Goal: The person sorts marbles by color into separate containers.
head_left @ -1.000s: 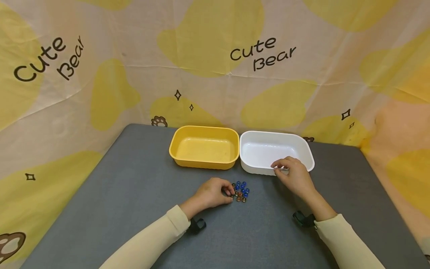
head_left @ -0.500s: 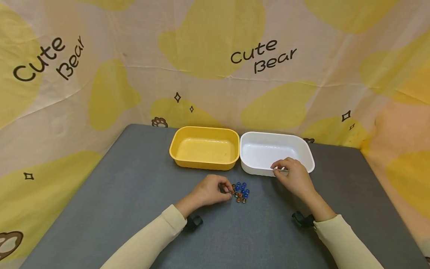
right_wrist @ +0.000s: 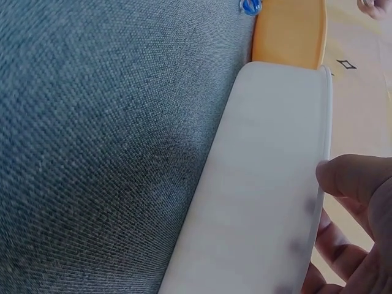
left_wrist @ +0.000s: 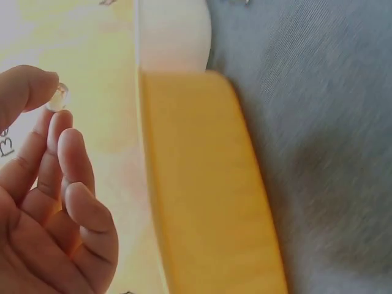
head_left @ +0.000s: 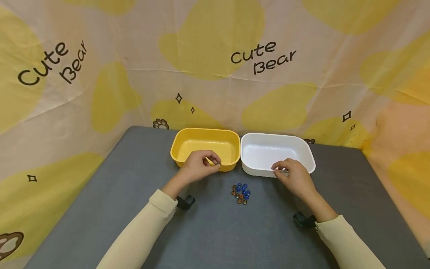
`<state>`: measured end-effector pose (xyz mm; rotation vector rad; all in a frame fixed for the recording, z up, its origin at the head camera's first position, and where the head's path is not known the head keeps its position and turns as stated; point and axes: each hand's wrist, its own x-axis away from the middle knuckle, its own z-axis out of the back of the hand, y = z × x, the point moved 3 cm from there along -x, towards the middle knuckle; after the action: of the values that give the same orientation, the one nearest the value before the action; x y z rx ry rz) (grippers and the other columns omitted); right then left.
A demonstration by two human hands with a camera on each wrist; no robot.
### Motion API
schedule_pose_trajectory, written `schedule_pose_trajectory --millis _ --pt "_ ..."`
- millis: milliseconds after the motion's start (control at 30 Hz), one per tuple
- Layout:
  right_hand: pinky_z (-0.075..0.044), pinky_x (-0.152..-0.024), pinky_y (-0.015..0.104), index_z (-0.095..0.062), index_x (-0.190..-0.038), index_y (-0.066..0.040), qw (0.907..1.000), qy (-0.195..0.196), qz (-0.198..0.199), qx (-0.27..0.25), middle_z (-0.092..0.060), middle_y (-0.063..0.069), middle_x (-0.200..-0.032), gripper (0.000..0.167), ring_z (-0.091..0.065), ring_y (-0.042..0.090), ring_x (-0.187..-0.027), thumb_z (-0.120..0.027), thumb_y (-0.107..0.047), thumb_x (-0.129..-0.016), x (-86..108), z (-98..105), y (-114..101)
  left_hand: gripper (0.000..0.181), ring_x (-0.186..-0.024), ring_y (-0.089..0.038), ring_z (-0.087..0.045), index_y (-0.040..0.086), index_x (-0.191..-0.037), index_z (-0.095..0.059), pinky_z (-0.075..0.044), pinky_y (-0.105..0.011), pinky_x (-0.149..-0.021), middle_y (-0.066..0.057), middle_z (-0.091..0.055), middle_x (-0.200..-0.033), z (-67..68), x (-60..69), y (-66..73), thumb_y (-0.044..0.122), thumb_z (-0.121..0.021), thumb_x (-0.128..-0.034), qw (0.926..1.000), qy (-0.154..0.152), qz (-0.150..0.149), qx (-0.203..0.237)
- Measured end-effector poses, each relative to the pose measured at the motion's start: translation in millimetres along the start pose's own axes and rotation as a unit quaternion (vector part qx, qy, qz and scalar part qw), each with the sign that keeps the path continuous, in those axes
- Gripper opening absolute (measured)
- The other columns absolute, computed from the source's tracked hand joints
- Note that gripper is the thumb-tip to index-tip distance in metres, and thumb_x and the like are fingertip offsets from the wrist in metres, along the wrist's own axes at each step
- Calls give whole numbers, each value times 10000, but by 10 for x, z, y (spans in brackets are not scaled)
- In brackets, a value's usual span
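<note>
In the head view my left hand [head_left: 198, 164] is over the front rim of the yellow bin [head_left: 205, 130]. Between its thumb and fingertips it pinches a clear, brownish marble [left_wrist: 59, 98], seen in the left wrist view. My right hand [head_left: 293, 177] grips the front rim of the white bin [right_wrist: 269, 135], thumb outside and fingers inside. Blue marbles [head_left: 246, 197] and amber-brown marbles [head_left: 239, 201] lie in a loose cluster on the grey table, in front of where the two bins meet.
The bins stand side by side near the back edge of the grey table [head_left: 111, 198]. Behind them hangs a cloth [head_left: 208, 45] with yellow patches and lettering. Black straps [head_left: 186, 202] are around both wrists.
My left hand has lifted away from the cluster with a marble and moved back and left to the yellow bin's front rim. My right hand has stayed at the white bin.
</note>
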<state>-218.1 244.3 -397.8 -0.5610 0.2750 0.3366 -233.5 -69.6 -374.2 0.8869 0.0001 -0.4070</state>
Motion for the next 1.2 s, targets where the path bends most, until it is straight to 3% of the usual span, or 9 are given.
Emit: schedule_pose_trajectory --millis 267,733,1100,1200 --pt "-486 -761 425 -739 -878 -137 9999 -24 66 -77 -674 12 -803 117 -629 217 -803 -693 -44 -824 -12 -33 43 88 -739 -143 -567 189 -887 -715 -485 -268 -703 39 -676 -846 134 -228 -88 243 -742 -823 9994 164 192 -232" --pt "-491 -778 436 -741 -884 -142 9999 -97 -1 -98 -671 5 -805 115 -627 210 -809 -695 -50 -833 -16 -57 72 158 -819 -196 -594 172 -967 -719 -490 -287 -725 -12 -685 -943 163 -578 -378 269 -730 -842 9959 -25 745 508" --pt "-491 -774 427 -741 -895 -151 9998 -195 27 -102 -673 0 -818 108 -622 204 -814 -700 -68 -841 -64 -39 121 189 -873 -195 -564 178 -1028 -700 -443 -291 -701 -12 -650 -995 141 -783 -685 274 -711 -866 9847 -15 1588 711" --pt "-490 -772 421 -742 -897 -155 9997 -207 28 -106 -672 -3 -817 108 -619 201 -812 -701 -73 -840 -74 -42 138 176 -869 -194 -558 158 -1027 -702 -435 -280 -709 -25 -649 -983 124 -820 -739 234 -706 -869 9833 -16 1674 712"
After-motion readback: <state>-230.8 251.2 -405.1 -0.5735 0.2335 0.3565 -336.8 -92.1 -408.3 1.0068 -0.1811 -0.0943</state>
